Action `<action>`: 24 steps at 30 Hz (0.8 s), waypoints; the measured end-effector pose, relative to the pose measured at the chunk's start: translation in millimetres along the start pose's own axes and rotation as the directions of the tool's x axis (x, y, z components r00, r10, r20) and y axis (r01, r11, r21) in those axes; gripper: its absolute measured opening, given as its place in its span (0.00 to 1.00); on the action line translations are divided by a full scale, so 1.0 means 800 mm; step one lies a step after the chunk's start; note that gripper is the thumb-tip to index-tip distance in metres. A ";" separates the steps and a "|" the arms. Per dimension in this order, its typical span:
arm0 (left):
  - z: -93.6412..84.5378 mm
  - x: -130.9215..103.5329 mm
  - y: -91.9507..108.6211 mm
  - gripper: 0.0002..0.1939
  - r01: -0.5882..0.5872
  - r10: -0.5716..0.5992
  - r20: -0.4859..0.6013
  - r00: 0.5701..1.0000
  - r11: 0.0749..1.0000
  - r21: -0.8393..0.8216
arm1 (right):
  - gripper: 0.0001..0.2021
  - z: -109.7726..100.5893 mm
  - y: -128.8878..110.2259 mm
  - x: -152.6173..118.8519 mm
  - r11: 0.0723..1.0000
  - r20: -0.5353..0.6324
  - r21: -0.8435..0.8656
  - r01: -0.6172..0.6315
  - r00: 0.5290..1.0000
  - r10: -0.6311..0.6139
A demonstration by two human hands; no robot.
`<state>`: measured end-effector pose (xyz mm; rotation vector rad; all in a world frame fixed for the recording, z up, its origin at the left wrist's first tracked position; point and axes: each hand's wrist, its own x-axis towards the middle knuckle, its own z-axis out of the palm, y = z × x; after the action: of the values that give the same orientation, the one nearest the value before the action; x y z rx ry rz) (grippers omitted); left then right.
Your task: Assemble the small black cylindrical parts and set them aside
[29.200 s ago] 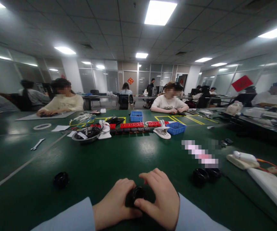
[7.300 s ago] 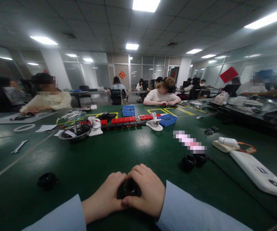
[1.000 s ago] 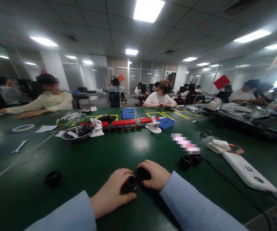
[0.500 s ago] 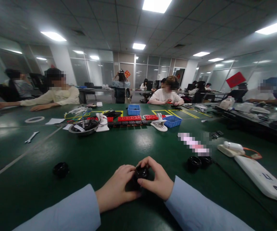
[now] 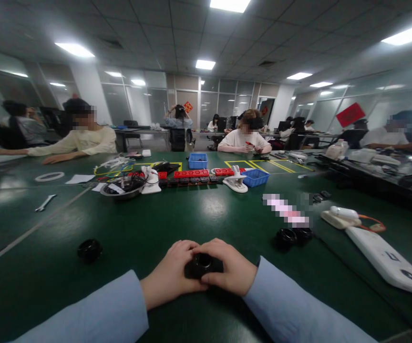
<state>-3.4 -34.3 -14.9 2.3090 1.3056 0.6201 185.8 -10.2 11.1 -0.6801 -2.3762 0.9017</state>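
Between my hands is a glossy black ring-shaped part with a round hole in its top, low over the green table. My left hand wraps it from the left, thumb at the near side. From the right, my right hand curls over it, fingers along the far rim and thumb in front. The fingers hide much of its sides, so I cannot tell whether it is one piece or two. A similar black part lies to the left, and two more black parts lie to the right.
A white device with a cable lies at right. Farther back are red power strips, blue bins, a white clip stand and a metal bowl of cables. A wrench lies at left. Other people sit around the tables.
My right hand has moved slightly left and flattened over the black part, its fingers lower along the rim. The part's top now sits lower, and a dark hole shows.
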 end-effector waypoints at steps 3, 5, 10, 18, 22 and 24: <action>0.000 0.001 -0.004 0.30 0.026 -0.026 0.001 1.000 1.000 0.004 | 0.27 -0.003 0.002 0.000 1.000 0.023 -0.004 -0.014 1.000 0.015; -0.002 0.002 -0.002 0.28 0.027 -0.027 -0.001 1.000 1.000 0.006 | 0.26 -0.003 -0.001 0.000 0.998 0.013 -0.049 -0.046 0.999 0.047; -0.008 0.002 0.014 0.18 0.025 -0.025 0.004 1.000 0.999 0.021 | 0.21 0.011 -0.020 0.002 0.894 -0.130 -0.374 -0.248 0.968 0.214; -0.007 0.000 0.013 0.19 -0.027 0.027 0.008 1.000 0.996 0.090 | 0.27 0.031 -0.027 -0.001 0.855 -0.256 -0.474 -0.212 0.962 0.096; -0.004 -0.001 0.007 0.20 -0.009 0.011 -0.018 1.000 0.994 0.112 | 0.33 0.033 -0.027 -0.006 0.911 -0.213 -0.401 -0.100 0.977 0.014; -0.002 -0.001 0.005 0.21 0.010 -0.006 -0.037 0.999 0.993 0.117 | 0.35 0.035 -0.029 -0.009 0.925 -0.154 -0.375 -0.068 0.988 0.010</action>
<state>-2.1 -36.4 -11.5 2.3954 1.4025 0.6007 167.4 -42.7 7.3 -0.9104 -2.4271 0.3850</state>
